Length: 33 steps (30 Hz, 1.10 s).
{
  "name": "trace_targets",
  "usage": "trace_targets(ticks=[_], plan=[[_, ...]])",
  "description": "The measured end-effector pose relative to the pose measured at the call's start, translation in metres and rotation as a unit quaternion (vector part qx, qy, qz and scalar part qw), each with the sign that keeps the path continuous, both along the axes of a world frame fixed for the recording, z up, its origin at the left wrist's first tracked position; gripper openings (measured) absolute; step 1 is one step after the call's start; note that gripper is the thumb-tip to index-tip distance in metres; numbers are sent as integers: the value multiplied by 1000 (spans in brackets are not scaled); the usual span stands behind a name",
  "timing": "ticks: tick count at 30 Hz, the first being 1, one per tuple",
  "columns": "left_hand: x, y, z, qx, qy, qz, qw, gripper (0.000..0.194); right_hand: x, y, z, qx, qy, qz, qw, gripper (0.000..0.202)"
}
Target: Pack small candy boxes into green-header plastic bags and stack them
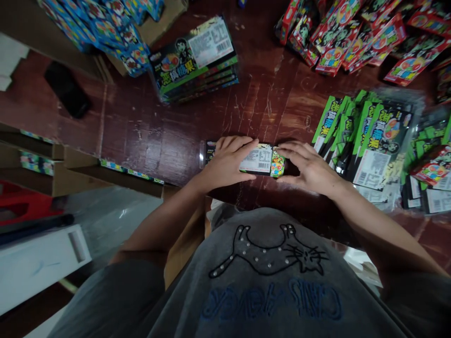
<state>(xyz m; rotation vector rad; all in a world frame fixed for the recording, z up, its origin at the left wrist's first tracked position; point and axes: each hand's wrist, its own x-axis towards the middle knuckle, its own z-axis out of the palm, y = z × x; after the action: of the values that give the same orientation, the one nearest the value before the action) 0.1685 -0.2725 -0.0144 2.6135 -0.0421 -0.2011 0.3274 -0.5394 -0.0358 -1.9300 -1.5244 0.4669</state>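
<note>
A flat black candy package [255, 159] with a white barcode label lies before me at the table's front edge. A clear plastic edge shows at its left end, and a brightly coloured part [277, 162] shows at its right end. My left hand [229, 162] grips the left half, fingers over the far side and thumb along the near side. At the right end, my right hand [303, 166] holds the coloured part between thumb and fingers. What lies under my left palm is hidden.
A stack of black and green packages [197, 61] stands beyond my hands. Loose packages in clear plastic [373, 141] lie at right, below piled red candy boxes [341, 37]. Blue packets [116, 33] fill the far left, near a black object [66, 89]. Cardboard boxes [81, 171] stand at left.
</note>
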Motion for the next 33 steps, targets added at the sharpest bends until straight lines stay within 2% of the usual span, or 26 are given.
trace_targets(ticks=[2,4,7,10,16,21,24,26,29,31,33], plan=[[-1,-1,0,2,-4,-6,1000,100,-5,-2,1,-11,-14,-11,1000,86],[-2,-2,-1,8,-12,-7,1000,100,-9,-5,3,-27,-41,-67,997,87],[-4,-5,-2,18,-23,-1,1000,101,-21,-6,6,-41,-87,-136,986,68],[-6,-9,-3,17,-27,-1,999,101,-34,-4,7,-41,-93,-120,987,55],[-4,-13,4,48,-37,19,998,97,-38,-1,9,-30,-85,-111,990,59],[7,-12,4,94,-6,26,995,95,-44,9,-3,-60,-102,-127,985,60],[7,-14,5,95,-6,29,995,96,-48,12,-3,-27,-102,-147,983,60],[7,-11,13,93,-19,36,995,95,-42,5,9,17,-108,-174,979,65],[22,12,38,115,-65,54,990,97,-10,-24,34,62,-163,-218,960,80],[45,45,57,147,-101,80,981,102,25,-55,44,56,-222,-239,943,93],[74,86,71,176,-117,118,970,105,61,-89,45,-7,-256,-294,921,109]])
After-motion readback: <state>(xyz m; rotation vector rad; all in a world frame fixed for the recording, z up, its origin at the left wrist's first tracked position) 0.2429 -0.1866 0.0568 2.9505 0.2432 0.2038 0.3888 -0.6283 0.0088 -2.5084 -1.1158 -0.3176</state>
